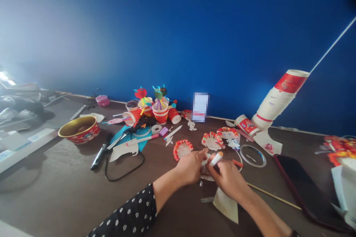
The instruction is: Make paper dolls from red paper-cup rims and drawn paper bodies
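My right hand [226, 177] is closed round a white marker [216, 159] with an orange end, which points up. Close beside it, my left hand [192, 166] rests on a small white paper piece [207, 174], its index finger stretched toward the marker. Both hands partly cover that piece. Just behind my left hand lies a round paper piece with a red curled rim [183, 149]. Two similar red-rimmed pieces [213, 141] sit beyond my hands. An orange cap [237, 163] is right of my right hand.
A gold-rimmed bowl [79, 129], scissors [119, 137] and a black cutter [100, 152] lie left. Red cups [160, 113] with paper figures stand at the back. A cup stack [278, 98] leans right, near a tape ring [253, 156], a stick [274, 195] and a phone [308, 192].
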The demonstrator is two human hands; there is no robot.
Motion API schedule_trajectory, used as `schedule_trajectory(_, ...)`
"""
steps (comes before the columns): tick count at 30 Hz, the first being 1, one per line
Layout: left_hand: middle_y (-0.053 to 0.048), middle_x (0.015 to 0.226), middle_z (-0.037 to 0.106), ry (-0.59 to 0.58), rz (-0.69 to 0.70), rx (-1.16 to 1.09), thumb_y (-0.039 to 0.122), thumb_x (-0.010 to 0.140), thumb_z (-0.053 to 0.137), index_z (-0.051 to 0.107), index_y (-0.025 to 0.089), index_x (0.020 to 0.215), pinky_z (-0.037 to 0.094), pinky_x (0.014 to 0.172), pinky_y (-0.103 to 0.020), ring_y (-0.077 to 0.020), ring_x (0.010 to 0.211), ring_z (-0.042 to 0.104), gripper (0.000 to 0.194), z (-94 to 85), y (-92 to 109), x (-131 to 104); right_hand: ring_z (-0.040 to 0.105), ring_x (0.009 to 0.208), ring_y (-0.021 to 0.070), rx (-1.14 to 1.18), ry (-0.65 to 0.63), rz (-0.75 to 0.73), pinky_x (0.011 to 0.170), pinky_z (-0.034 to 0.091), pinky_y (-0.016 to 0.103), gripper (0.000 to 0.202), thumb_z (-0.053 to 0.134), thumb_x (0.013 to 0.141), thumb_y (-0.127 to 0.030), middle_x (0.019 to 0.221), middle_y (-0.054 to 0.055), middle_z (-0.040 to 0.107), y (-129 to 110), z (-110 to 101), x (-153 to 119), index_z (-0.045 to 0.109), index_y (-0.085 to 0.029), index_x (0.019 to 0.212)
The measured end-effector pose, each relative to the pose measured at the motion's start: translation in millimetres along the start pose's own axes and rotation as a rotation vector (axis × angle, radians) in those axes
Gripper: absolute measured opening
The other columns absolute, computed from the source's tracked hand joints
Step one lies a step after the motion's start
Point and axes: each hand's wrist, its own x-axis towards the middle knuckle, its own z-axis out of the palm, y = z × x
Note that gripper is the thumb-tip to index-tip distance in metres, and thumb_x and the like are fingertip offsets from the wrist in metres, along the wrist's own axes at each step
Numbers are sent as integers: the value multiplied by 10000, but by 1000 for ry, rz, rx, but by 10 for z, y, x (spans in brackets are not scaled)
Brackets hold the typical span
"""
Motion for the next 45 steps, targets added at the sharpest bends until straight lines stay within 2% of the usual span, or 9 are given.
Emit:
schedule_trajectory(10, -48, 1126, 540, -22, -20, -34, 127, 651, 498, 278, 189, 1269, 422, 805, -282, -195, 967, 504, 659, 11, -15, 13, 589, 645, 159, 17, -48, -23, 586, 372, 234, 215, 360, 826, -274, 657, 16, 614, -32, -35, -13, 520, -187, 712)
schedule_trajectory(17, -54, 1122, 543, -41, -34, -33, 110, 659, 485, 275, 190, 1269, 421, 808, -291, -197, 948, 517, 651, -31, 14, -3, 590, 648, 181, -13, -49, 35, 608, 389, 261, 283, 348, 836, -336, 660, 52, 621, 31, 15, -10, 547, -162, 734)
schedule_trajectory(25, -59, 1139, 530, -19, -38, -19, 101, 654, 480, 289, 203, 1260, 420, 813, -286, -197, 982, 506, 643, -18, 7, -2, 586, 670, 181, -11, -19, -3, 591, 380, 253, 245, 331, 843, -319, 688, 39, 612, 20, -4, 13, 526, -177, 801)
schedule_trajectory(34, -67, 1000, 584, -27, -27, -41, 123, 659, 478, 281, 155, 1274, 442, 741, -277, -189, 867, 540, 647, -16, -7, -4, 595, 629, 162, -28, -37, -39, 570, 363, 232, 219, 322, 843, -294, 652, 9, 617, -71, -53, -11, 504, -207, 759)
schedule_trajectory(45, -63, 999, 581, -39, -35, -58, 126, 637, 515, 268, 145, 1280, 452, 705, -266, -176, 816, 544, 689, -37, 0, 12, 599, 675, 157, -2, -90, -57, 591, 368, 228, 224, 337, 834, -289, 685, 14, 628, -68, -55, -24, 518, -200, 737)
